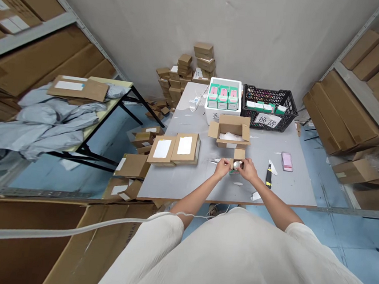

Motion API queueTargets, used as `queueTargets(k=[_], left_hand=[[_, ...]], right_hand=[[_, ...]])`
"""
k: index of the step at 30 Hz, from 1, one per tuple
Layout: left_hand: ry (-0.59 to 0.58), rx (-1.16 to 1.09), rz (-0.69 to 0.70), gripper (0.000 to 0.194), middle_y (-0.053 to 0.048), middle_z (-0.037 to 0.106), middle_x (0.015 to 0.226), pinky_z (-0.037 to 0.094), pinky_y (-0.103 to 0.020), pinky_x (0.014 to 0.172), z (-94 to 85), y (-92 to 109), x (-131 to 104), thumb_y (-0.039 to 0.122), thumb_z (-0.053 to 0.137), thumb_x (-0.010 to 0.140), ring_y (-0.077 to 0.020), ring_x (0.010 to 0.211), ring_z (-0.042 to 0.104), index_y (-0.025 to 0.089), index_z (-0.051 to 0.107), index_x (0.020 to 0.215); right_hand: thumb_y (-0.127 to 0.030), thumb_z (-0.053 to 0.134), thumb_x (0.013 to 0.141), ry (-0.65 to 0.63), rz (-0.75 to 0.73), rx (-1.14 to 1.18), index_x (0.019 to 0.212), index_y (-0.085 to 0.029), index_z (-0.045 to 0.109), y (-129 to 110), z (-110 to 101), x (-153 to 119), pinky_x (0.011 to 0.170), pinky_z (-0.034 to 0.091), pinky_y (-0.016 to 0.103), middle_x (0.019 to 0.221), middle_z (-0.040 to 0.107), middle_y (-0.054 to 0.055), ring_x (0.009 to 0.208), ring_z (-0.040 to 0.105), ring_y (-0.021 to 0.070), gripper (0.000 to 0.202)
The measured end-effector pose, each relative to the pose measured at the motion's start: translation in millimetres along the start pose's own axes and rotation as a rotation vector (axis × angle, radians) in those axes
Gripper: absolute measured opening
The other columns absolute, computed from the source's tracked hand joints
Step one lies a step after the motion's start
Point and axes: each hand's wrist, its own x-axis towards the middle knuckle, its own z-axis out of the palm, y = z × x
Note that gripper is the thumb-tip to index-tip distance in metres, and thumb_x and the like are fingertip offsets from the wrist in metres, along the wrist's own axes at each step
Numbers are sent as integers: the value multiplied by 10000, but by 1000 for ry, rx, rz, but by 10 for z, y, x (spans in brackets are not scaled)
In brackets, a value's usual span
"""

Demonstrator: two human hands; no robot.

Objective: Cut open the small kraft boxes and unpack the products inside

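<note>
Right hand (249, 169): fingers bent in, pinching what looks like the right side of a small round silvery item (237, 165). Left hand (222, 167): fingertips drawn together at the item's left; can't tell if they grip it or the edge of the small green-and-tan box (233, 172) just under it. Whether the item is inside that box or above it, can't tell either. A tan cardboard piece (239, 154) stands just beyond my fingers.

Step in hand, my judgement: two-handed fingertip handling of the silvery item at the small box. Any move from this pose calls for a light, even pinch and both hands kept level, as there's little room between them.

Outward: an open brown cardboard carton (212, 130), flaps out, with clear-white wrap (230, 136) in it. Behind it, a white plastic tub (208, 117) of green-and-pink boxes (223, 98) and a black plastic crate (281, 125). To my left, two closed brown boxes with white labels (193, 156). To my right, a black-and-yellow utility knife (268, 178) near white paper scraps, then a pink-screened phone (287, 161), all on the grey tabletop (178, 185).
</note>
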Motion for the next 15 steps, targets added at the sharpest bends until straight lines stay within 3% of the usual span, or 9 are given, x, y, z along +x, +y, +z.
queueTargets(k=[3,6,10,15], left_hand=[[8,-91,-90,161,-20,709,964,631,-274,747,-83,28,17,208,729,873,-139,839,725,208,568,865],[-41,-124,-97,107,-33,727,966,600,-256,732,-157,76,34,261,676,944,-150,862,751,209,600,889],[-56,-91,-88,112,-49,739,1019,580,-250,728,-192,97,70,298,690,956,-158,871,771,206,627,961],[-25,20,-56,271,-57,740,1070,606,-315,814,-131,53,162,336,785,900,-180,891,766,206,681,1115]], right_hand=[[-379,665,934,76,-69,74,1299,-252,654,36,-20,15,941,594,434,1463,617,147,1249,660,317,386],[-424,564,996,165,-103,248,1407,-268,587,96,-29,62,929,609,456,1327,705,126,1069,730,286,440],[-446,461,1020,152,34,427,1393,-245,565,219,3,162,858,626,427,1190,750,99,900,766,239,436],[-451,571,909,116,164,541,1267,-206,628,353,96,278,830,629,400,1200,759,104,844,757,208,438]])
